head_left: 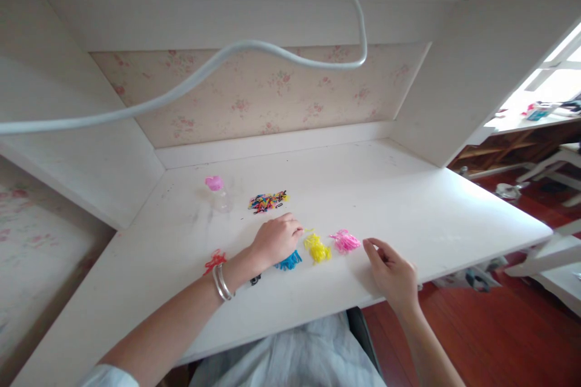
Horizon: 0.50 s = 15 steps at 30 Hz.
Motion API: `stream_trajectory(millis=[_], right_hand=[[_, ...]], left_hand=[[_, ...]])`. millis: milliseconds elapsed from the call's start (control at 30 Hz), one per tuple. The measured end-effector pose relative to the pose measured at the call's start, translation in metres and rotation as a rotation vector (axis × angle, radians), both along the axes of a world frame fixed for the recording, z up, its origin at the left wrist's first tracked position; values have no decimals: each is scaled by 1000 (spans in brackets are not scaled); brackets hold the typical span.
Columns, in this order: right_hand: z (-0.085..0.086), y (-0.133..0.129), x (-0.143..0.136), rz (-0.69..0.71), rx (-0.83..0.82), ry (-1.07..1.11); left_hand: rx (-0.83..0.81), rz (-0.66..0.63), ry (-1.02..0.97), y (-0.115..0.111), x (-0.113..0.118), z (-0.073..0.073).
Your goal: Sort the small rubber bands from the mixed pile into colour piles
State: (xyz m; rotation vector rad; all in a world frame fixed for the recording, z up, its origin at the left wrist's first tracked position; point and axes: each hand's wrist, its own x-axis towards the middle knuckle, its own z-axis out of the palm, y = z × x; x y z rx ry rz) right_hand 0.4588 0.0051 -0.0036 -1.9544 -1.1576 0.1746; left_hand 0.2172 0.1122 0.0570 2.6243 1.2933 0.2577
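My left hand [278, 238] reaches over the table, fingers pinched, with a thin yellow rubber band [308, 230] at its fingertips. Just beyond them lies a pile of yellow rubber bands [318, 249]. Under the hand sits a blue pile [289, 261], partly covered. A few black bands [255, 279] and a red pile [215, 260] show around my wrist. To the right of the yellow pile is a pink pile [345, 242]. Beside that, my right hand [393, 269] is closed, thumb against forefinger; anything between them is too small to make out.
A mixed-colour pile of bands [267, 201] lies behind my left hand. Farther left stands a small clear bottle [221, 199] with a pink top. A white cable [245, 45] hangs across the view above the white table [385, 187]. White side panels and a papered wall enclose the back.
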Motion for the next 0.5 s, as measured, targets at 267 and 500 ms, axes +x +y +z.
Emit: stream_trajectory(millis=[267, 500], right_hand=[[4, -2, -1, -18, -11, 2], [4, -2, 0, -11, -36, 57]], left_hand=[[-28, -20, -38, 2, 10, -6], [36, 83, -168, -1, -39, 22]])
